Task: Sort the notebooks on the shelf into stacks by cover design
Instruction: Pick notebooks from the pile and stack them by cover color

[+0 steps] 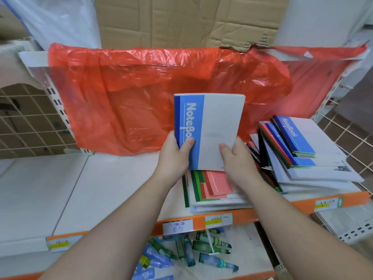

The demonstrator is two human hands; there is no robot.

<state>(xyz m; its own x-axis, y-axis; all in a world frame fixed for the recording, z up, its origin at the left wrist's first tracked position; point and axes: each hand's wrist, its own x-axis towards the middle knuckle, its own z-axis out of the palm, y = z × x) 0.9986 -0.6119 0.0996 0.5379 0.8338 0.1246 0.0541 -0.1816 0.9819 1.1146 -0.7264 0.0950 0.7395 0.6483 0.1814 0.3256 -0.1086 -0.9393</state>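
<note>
Held upright at both lower corners by left hand (173,153) and right hand (237,156), the blue notebook (209,132) belongs on the matching blue-topped pile (300,146) at three o'clock, edges squared.

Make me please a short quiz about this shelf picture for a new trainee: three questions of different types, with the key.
1. True or false: the left hand and the right hand both hold the blue-and-white notebook.
2. What hangs behind the shelf? A. green cloth B. red plastic sheet C. mirror
3. Short answer: which shows a matching blue cover on top, the right pile or the middle pile?
Key: 1 true; 2 B; 3 the right pile.
</note>
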